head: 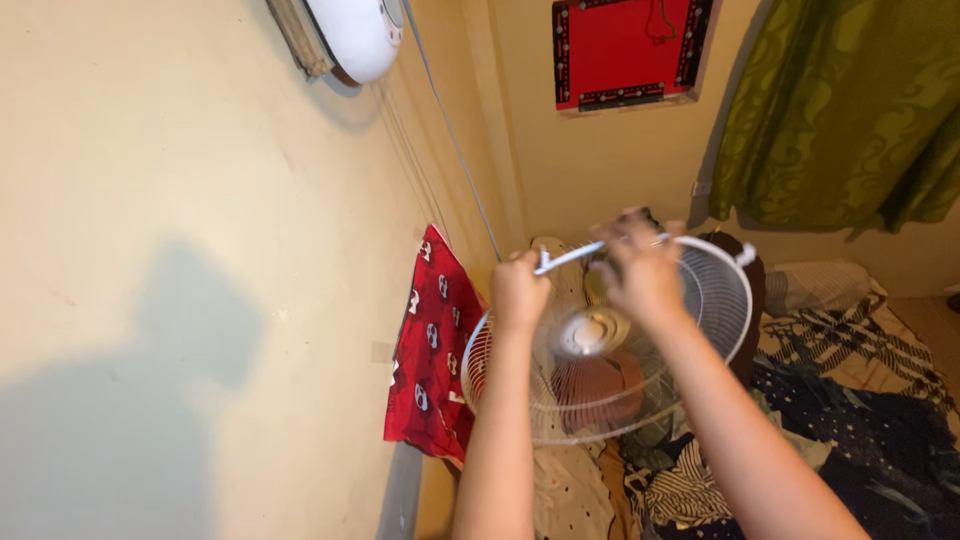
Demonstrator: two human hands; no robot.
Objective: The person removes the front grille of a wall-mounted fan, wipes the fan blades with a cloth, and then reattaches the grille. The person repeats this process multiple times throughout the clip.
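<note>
Both hands raised: left hand [519, 290] fisted, right hand [643, 268] pinching white fan guard [700, 330] rim; guard looks not yet seated.

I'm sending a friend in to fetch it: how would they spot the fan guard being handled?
Follow the cream wall down to the red patterned cloth hanging on it. Just right of that cloth, both hands grip the top rim of a round white wire fan guard. It is the only circular wire cage there, above the rumpled bedding.
</note>
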